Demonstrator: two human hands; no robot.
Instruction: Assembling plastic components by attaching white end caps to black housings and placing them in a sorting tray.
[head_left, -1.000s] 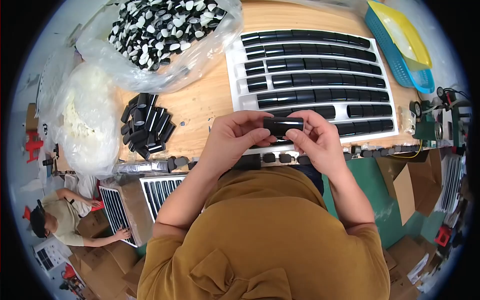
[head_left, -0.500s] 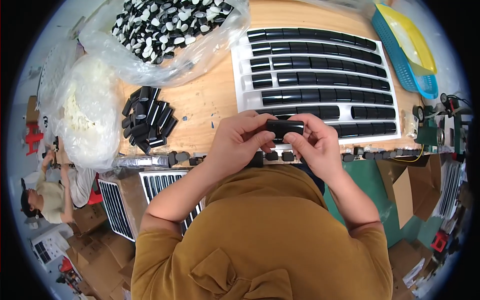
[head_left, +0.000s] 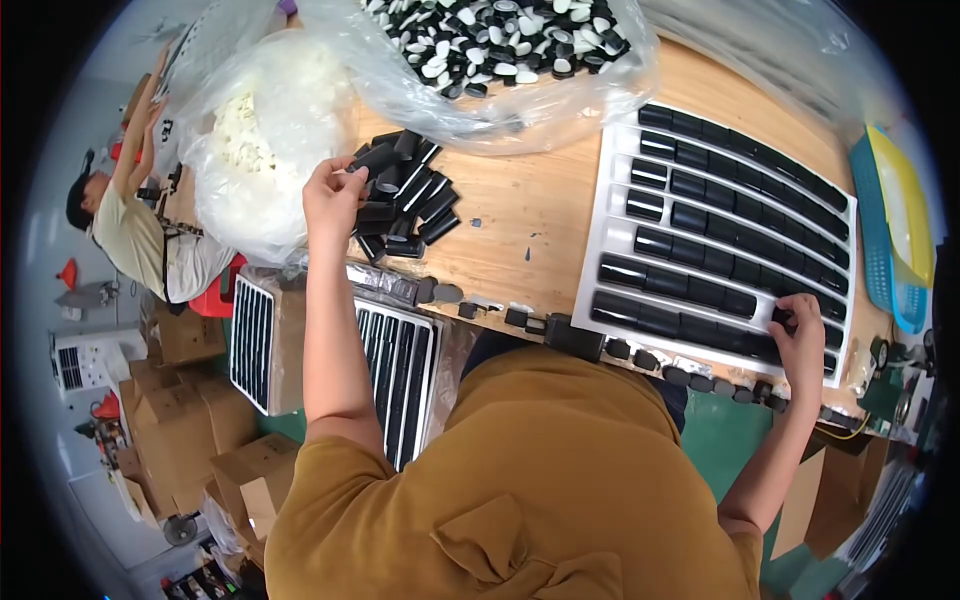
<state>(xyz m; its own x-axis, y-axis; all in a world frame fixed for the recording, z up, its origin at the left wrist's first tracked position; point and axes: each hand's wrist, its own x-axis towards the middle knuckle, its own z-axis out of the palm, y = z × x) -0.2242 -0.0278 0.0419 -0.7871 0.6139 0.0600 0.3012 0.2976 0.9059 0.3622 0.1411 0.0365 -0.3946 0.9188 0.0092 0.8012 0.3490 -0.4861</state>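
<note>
- Left hand (head_left: 332,205) has thumb and fingertips drawn almost together at the near-left edge of the pile; whether they grip the black tube (head_left: 376,160) at their tips, I cannot tell.
- Right hand (head_left: 802,345), well apart to the left hand's right, has its fingers curled down over the lower right part of the white tray (head_left: 612,225); a dark piece shows at its fingertips, but its hold on it is unclear.
- Just right of the left hand, loose black tubes (head_left: 438,205) lie heaped on the wooden table (head_left: 540,190).
- Left of and above the right hand, curved rows of black tubes fill most of the tray.
- Beyond the left hand, slightly leftward, sits a clear bag (head_left: 300,95) of cream pieces (head_left: 240,140).
- Above and right of the right hand, past the tray, stand a blue basket (head_left: 872,230) and a yellow one.
- Farther up and right from the left hand, a plastic bag (head_left: 560,118) holds black and white oval pieces (head_left: 500,50).
</note>
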